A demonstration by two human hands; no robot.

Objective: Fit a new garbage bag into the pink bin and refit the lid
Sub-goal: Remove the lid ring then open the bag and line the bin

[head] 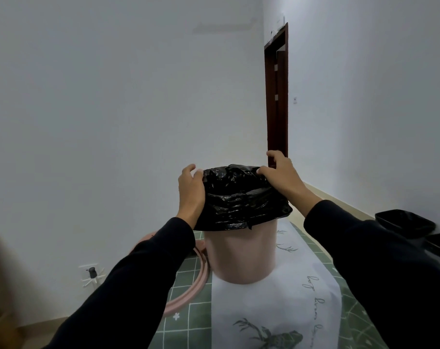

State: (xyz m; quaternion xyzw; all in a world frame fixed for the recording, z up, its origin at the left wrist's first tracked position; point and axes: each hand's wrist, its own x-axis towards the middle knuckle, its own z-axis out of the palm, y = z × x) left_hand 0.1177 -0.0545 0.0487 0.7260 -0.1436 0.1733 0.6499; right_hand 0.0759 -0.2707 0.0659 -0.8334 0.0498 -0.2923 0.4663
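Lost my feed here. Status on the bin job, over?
Left hand grips bag at rim, right hand rests thumb on it. Bag folded over bin. Lid off, beside bin. Nothing blocking.

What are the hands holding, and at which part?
The garbage bag, at its top edge: left hand at the left side, right hand at the right.

pink bin (240,253) rim covered by garbage bag (239,195), lid (174,308) partly behind sleeve (138,273)

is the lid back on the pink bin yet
Off. The lid lies on the table beside the bin, whose rim carries only the black bag.
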